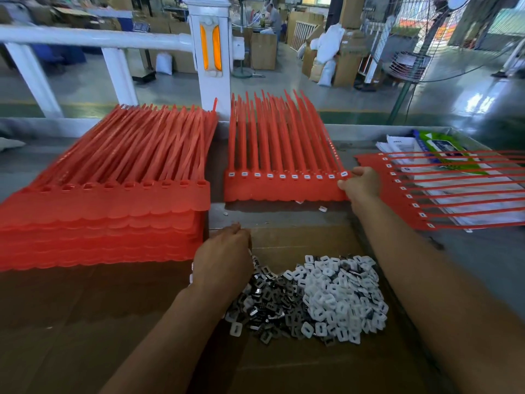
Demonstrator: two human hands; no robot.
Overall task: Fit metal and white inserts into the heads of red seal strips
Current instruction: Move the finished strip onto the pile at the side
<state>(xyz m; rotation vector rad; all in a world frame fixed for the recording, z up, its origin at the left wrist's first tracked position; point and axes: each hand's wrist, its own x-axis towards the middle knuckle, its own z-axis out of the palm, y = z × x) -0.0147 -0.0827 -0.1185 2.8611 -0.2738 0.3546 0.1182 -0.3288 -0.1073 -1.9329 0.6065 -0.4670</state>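
The right hand (359, 182) pinched the right end of the middle sheet (284, 187) of red seal strips, thumb and fingers curled round the head band beside the last head. That sheet lay on the grey table (278, 216) with its tails pointing away toward the white rail post (211, 66). Every head in its row showed a white insert. A narrow gap of bare table separated its left edge from the tall stack (113, 206) of strips, whose heads showed open slots.

On the right, a second filled sheet (412, 200) lay slantwise. Its head band was just beside the right hand, and its tails ran out over papers (403, 146) and a green packet (443, 146).

The left hand (224, 260) was at the far edge of the cardboard (85, 322), back up, with its fingers bent down out of sight. Whether it held anything could not be told. Just beside its wrist the dark metal inserts (264, 302) were heaped on the cardboard, merging rightward into the white inserts (338, 297).

Between the heap and the middle sheet's scalloped near edge ran a band of open cardboard and table. A few stray white bits (323, 209) lay on that band.
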